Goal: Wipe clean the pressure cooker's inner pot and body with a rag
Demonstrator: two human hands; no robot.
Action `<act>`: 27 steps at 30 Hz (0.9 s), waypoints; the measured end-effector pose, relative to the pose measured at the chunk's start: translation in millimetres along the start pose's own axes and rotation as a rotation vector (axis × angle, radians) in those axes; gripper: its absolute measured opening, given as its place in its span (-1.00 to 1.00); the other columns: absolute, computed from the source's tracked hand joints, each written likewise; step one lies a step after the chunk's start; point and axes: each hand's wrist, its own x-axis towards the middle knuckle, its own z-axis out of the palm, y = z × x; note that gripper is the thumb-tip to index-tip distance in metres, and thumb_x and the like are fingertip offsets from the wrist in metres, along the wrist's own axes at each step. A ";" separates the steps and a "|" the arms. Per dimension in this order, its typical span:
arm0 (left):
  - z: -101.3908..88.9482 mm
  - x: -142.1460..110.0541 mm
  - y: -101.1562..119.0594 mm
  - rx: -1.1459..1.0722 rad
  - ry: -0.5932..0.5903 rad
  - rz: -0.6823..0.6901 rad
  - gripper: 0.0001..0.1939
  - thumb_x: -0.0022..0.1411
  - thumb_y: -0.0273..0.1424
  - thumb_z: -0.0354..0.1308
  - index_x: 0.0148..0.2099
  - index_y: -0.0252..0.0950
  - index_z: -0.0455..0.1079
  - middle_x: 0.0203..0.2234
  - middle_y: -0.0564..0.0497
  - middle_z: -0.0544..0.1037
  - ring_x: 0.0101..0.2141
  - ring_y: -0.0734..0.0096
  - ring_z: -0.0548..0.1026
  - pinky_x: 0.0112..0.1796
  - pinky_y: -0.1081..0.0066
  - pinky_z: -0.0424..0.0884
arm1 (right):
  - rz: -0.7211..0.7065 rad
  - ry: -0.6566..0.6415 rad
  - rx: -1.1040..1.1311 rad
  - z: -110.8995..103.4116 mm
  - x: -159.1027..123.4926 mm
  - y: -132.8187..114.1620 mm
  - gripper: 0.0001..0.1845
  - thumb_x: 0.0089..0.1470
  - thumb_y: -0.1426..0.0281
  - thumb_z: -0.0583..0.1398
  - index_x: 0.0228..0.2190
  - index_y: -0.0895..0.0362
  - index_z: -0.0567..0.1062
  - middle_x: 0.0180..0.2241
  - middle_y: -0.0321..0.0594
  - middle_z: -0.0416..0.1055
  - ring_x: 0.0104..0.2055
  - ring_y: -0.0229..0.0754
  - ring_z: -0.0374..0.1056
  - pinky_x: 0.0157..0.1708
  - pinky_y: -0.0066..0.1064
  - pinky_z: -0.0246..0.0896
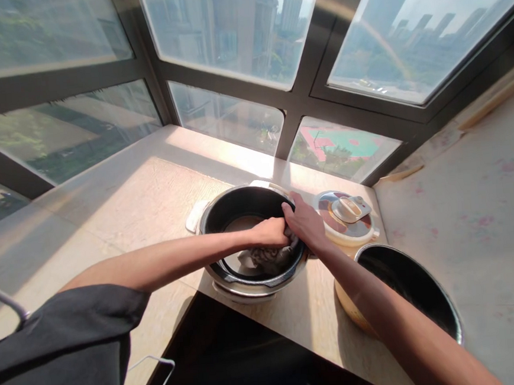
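The left hand (271, 231) reaches down inside the cooker (252, 243) on the countertop (150, 195) by the window, fingers bunched tight on a grey cloth (266, 258) pressed against the inner wall. The right hand (306, 224) clamps over the near rim, steadying it.

The cloth looks soft, limp and probably damp; it is best gripped wadded in the palm. The cooker looks heavy and smooth-walled, safest held by the rim. It stands upright, mouth facing up; the cloth lies crumpled, with no clear long axis. A lid (346, 215) and a dark pot (407, 290) sit just beside.
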 end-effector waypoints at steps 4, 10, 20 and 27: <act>-0.4 12.4 -5.0 0.146 0.081 0.040 -0.67 0.21 -0.44 0.19 0.00 -0.48 0.52 -0.13 -0.36 0.65 -0.14 -0.04 0.64 -0.17 0.21 0.53 | 0.000 -0.002 0.002 0.8 1.0 0.6 -0.45 0.40 0.14 -0.04 0.31 0.04 0.24 -0.02 0.02 0.58 0.05 0.15 0.51 0.00 -0.11 0.34; -21.6 14.0 -37.8 0.392 0.125 0.255 -0.76 0.27 -0.58 0.11 -0.23 -0.29 0.62 -0.10 -0.26 0.65 -0.01 -0.03 0.56 -0.04 0.08 0.40 | -0.018 0.006 -0.001 0.4 -0.4 1.2 -0.46 0.35 0.18 0.02 0.28 0.05 0.27 -0.04 0.02 0.59 0.03 0.17 0.52 -0.02 -0.12 0.35; -24.7 -37.8 -54.2 0.532 0.035 0.120 -0.77 0.14 -0.62 0.19 -0.44 -0.26 0.59 -0.24 -0.26 0.68 -0.14 -0.04 0.58 -0.13 0.08 0.30 | -0.055 0.028 -0.035 0.4 -1.4 2.7 -0.46 0.28 0.26 0.04 0.25 0.08 0.31 -0.08 0.03 0.60 -0.02 0.17 0.54 -0.06 -0.11 0.37; -24.2 -60.5 -38.5 0.461 -0.125 0.118 -0.75 -0.17 -0.67 0.32 -0.47 -0.20 0.59 -0.51 -0.07 0.63 -0.37 0.15 0.57 -0.28 0.29 0.36 | -0.059 0.025 -0.032 -0.8 -3.3 2.4 -0.39 0.24 0.33 0.06 0.30 0.09 0.25 -0.03 0.04 0.59 0.02 0.15 0.52 -0.01 -0.12 0.36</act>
